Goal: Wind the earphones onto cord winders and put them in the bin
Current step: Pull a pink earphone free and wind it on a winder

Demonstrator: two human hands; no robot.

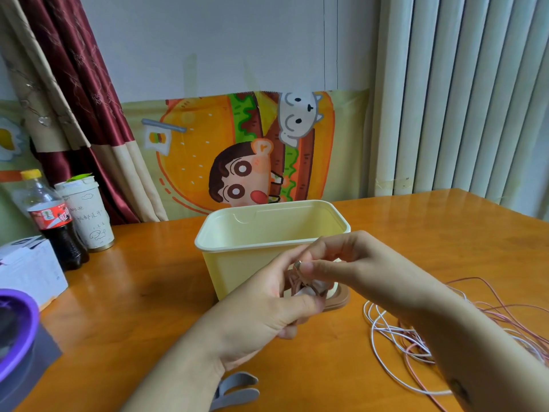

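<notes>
Before the bin, left hand and right hand pinching mostly hidden pink earphones.

This looks like a home, a lived-in room rather than a workplace. The fingers work over a glossy wooden table of a household kind. Behind them a cartoon burger cloth hangs on the wall. Up and left of the fingers hangs a red and cream curtain, and up and right stands a white ribbed panel. Far left of the fingers are a part-drunk cola bottle, a paper cup with handwriting and a doodle, and a white box.
</notes>
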